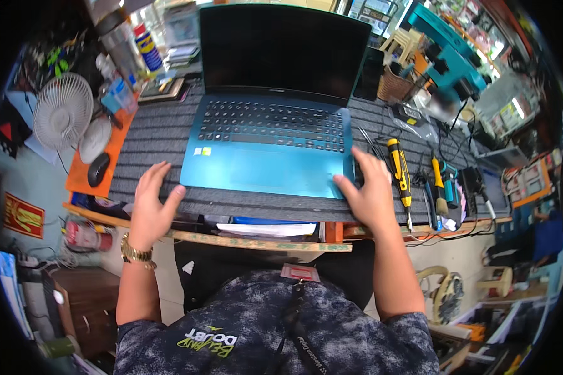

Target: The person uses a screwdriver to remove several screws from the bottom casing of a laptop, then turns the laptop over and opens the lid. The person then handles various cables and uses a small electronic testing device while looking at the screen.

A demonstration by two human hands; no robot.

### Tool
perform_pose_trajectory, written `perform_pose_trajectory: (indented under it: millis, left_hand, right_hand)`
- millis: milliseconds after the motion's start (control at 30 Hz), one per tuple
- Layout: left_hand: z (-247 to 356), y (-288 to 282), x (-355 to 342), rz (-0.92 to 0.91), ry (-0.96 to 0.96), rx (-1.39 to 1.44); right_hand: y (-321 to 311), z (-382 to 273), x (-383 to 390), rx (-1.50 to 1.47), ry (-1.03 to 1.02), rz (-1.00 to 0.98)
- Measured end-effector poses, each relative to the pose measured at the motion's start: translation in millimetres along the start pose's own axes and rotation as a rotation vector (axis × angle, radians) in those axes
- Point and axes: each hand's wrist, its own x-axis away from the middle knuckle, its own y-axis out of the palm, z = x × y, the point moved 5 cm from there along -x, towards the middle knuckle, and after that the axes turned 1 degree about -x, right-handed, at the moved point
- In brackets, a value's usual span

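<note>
In the head view: an open laptop (270,112) at the centre of the striped grey worktop (153,134), dark screen (281,53) raised toward 12 o'clock, keyboard (275,128) below, palm rest toward 6. Just off the front left corner, at 8 o'clock from the keyboard, the left hand (151,203), fingers loosely spread and closed on nothing, thumb near the corner; contact there impossible to tell. At 4 o'clock, the right hand (370,197), likewise spread, thumb over the front right of the palm rest and fingers alongside the right edge, with no clear grip. Beyond those fingers, at 3 o'clock, a yellow and black screwdriver (399,165), then a brush (440,187) farther out, both untouched. At 9 o'clock, a black mouse (97,170) on an orange board (119,144); between 9 and 10, a white fan (62,111). Judging by the pose, probably a step of steadying or squaring up the laptop, lid open. For a next move of that kind, would call for even contact at both front corners, care for the raised screen, and room between right hand and screwdriver.
</note>
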Motion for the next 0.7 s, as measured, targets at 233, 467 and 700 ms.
perform_pose_trajectory:
  millis: [233, 467, 700]
  left_hand:
    - [1.7, -5.3, 22.4, 0.054, 0.077, -0.060]
    - [-27.3, -7.1, 28.4, 0.047, 0.139, 0.142]
    - [-46.6, -2.6, 35.6, 0.029, 0.171, 0.231]
  right_hand:
    - [72.1, 20.9, -101.4, 0.154, 0.115, 0.018]
    - [86.0, 25.6, -101.4, 0.026, 0.061, 0.073]
    - [91.6, 10.4, -105.0, 0.100, 0.146, 0.032]
